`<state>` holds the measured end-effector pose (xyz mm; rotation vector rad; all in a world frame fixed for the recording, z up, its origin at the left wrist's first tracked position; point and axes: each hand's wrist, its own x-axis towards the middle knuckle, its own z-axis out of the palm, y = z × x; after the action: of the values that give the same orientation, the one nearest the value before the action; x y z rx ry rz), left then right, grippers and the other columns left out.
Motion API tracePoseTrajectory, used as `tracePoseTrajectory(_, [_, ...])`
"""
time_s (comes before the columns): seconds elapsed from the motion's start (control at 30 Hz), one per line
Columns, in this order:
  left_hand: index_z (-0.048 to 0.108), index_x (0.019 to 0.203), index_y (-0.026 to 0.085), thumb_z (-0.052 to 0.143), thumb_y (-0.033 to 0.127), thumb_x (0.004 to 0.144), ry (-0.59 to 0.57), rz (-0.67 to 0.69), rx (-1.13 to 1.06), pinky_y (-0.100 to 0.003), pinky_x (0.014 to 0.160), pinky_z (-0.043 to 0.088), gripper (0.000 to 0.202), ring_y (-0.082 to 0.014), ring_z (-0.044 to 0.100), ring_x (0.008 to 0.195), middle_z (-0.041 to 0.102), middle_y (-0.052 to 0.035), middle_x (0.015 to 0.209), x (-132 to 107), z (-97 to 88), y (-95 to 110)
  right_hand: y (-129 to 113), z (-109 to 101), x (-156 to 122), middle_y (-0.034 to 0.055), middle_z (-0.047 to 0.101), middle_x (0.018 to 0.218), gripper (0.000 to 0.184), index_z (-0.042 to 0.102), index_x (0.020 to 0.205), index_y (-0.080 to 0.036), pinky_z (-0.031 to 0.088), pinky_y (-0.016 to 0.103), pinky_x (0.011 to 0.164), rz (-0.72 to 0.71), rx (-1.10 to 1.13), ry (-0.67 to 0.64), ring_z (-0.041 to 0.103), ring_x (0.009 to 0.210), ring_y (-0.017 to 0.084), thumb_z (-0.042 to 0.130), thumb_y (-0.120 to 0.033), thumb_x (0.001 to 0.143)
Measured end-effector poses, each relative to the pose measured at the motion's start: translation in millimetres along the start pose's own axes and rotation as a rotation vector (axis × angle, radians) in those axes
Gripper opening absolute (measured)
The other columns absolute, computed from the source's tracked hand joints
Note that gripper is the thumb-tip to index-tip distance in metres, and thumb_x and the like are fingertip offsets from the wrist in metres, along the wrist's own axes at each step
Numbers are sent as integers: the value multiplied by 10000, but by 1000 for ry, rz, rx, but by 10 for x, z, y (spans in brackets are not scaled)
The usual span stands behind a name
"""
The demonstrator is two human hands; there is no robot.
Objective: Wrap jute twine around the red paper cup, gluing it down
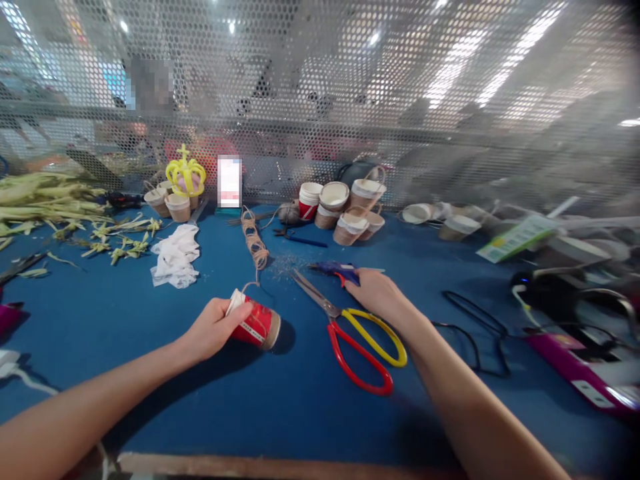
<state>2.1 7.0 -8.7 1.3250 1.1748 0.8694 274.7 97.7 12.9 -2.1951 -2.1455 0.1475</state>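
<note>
Sideways, red cup [255, 325] in left hand [213, 328], brown end rightward.

One red cup [255, 325]; one scissors [333, 311]; one glue gun [336, 269]; one yellow crown [185, 175]; two hands: left hand [213, 327], right hand [380, 293].

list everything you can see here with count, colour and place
paper cup: one, red and white, on its side, front centre
twine: one length, tan, from the cup toward the back
scissors: one pair, red and yellow handles, centre
glue gun: one, blue, behind the scissors
wrapped cups: several, tan and white, back centre
crown: one, yellow, back left on small cups
cloth: one, white, left of the twine
leaf strips: a pile, pale green, far left
cable: one, black, right
table: one, blue
left hand: holds the paper cup
right hand: touches the glue gun
</note>
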Motion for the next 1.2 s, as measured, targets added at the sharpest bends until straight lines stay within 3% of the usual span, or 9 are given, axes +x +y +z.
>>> tracePoseTrajectory(0.13, [546,542,127,463,444,769,2,41,18,-213,493,330,398,-107,429,483,521,6,506,-2,-11,-20,87,140,110,212,647,888,240,633,860,-74,432,316,657,56,-32,-31,613,838,283,497,-219,726])
tracePoseTrajectory(0.4, [530,528,125,478,442,763,39,26,-9,-206,470,291,397,-90,373,478,484,16,493,9,-40,1,192,95,138,115,658,663,27,584,614,-151,438,302,604,82,204,-55,628,715,263,563,-168,620])
tracePoseTrajectory(0.5, [541,536,123,504,455,745,56,-3,-61,-202,470,299,394,-92,389,484,500,13,504,27,-48,16,179,19,85,46,624,555,63,555,708,-162,456,275,542,110,404,-41,615,562,196,515,-158,660])
tracePoseTrajectory(0.57, [555,560,119,521,461,735,62,-16,-103,-199,476,311,386,-92,405,488,518,9,518,47,-57,20,137,-67,19,39,629,593,126,520,810,-159,474,261,537,109,558,-21,604,531,161,481,-144,691])
tracePoseTrajectory(0.7, [569,595,114,538,466,723,77,-12,-147,-202,525,354,375,-96,448,504,555,3,541,86,-76,31,-25,-278,-184,49,644,673,99,466,810,-171,500,239,578,30,810,-54,610,582,132,509,-223,738])
tracePoseTrajectory(0.8, [574,596,110,523,468,730,67,-4,-99,-207,534,356,385,-99,459,508,564,-1,546,99,-89,46,-184,-399,-354,30,638,612,130,488,748,-165,484,225,511,-81,985,-195,582,517,117,573,-258,715])
tracePoseTrajectory(0.93, [556,551,112,482,457,747,27,-16,30,-202,473,293,405,-86,408,462,519,13,495,122,-115,71,-381,-470,-506,35,648,626,161,567,802,-125,476,215,516,-221,1129,-382,582,530,110,596,-256,713])
tracePoseTrajectory(1.2, [598,607,114,486,424,738,101,4,2,-220,530,365,355,-108,489,504,593,-15,557,268,-172,67,-533,-409,-555,16,633,619,215,605,896,-121,459,200,505,-274,1201,-407,553,517,89,588,-268,740])
